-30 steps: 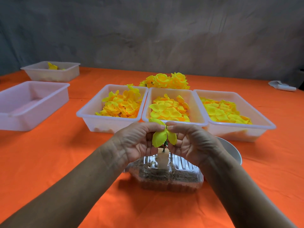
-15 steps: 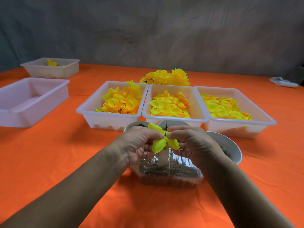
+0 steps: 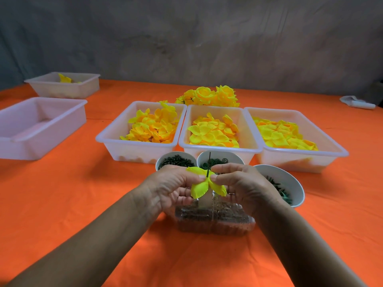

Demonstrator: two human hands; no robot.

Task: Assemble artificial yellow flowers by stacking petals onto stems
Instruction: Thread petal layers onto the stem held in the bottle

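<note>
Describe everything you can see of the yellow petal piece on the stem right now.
The yellow petal piece is one bright yellow layer of what looks like thin fabric, with several rounded lobes and finely ruffled edges. The lobes droop down and outward. A thin dark stem passes up through its middle and sticks out above it. The left hand and right hand pinch it from either side at the centre. It sits above a pale post in a clear container, in front of three white bowls.

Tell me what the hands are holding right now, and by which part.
Both hands, left hand and right hand, pinch one yellow petal piece near its centre, where the thin green stem passes through it.
</note>
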